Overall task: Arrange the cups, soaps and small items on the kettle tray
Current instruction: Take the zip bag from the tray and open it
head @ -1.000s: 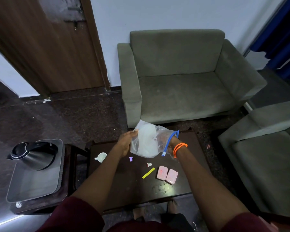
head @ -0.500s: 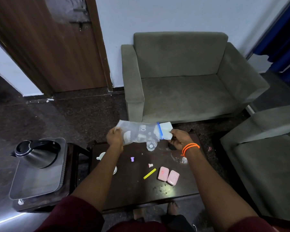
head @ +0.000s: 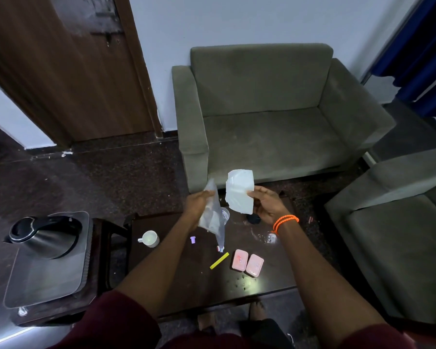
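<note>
Overhead, left hand (head: 199,206) pinches an emptied clear zip bag (head: 213,217) hanging mouth-down; right hand (head: 267,206) grips a white paper sheet (head: 239,191), likely just unpacked. Soaps (head: 247,262) at 5 o'clock on the table (head: 186,280), cup (head: 149,238) at 9; kettle tray (head: 43,285) farther at 9, still awaiting items.

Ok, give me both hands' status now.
Left hand: closed on the clear plastic bag.
Right hand: holding a white sheet.
</note>
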